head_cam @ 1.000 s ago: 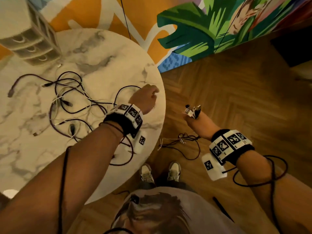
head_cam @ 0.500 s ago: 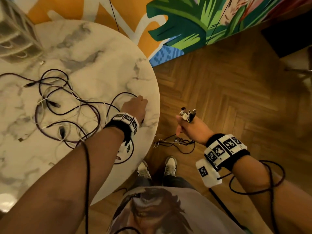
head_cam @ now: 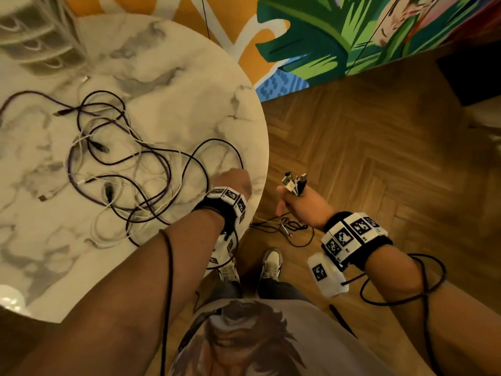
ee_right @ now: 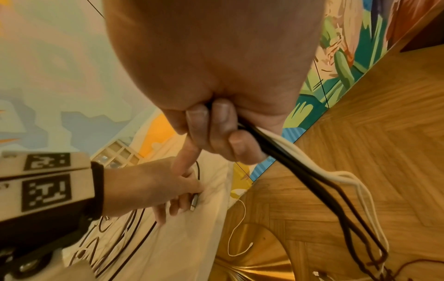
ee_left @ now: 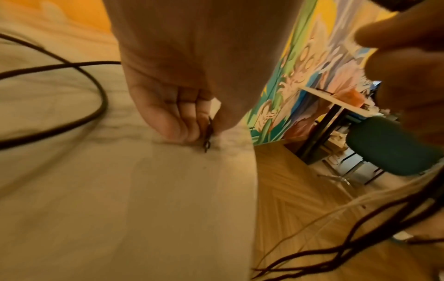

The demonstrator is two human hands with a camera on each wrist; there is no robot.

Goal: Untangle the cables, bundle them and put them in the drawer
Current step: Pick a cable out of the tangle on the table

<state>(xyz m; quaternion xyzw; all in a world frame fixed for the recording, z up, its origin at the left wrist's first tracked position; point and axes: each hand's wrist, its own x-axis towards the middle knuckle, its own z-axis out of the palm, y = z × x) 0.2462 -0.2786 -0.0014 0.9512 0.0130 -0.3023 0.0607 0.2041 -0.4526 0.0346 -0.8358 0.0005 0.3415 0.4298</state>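
Cables (head_cam: 130,169) lie tangled on the marble table (head_cam: 189,85). My left hand (head_cam: 234,180) has drawn back from the far edge to the tangle's near loop and now pinches a plug end (ee_right: 194,201) against the tabletop — another end found, I judge. My right hand (head_cam: 301,204) stays fisted round gathered connector ends (head_cam: 295,181), cords trailing floorward.

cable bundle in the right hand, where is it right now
Head view: right hand grips the cable bundle over the wooden floor, just right of the marble table.
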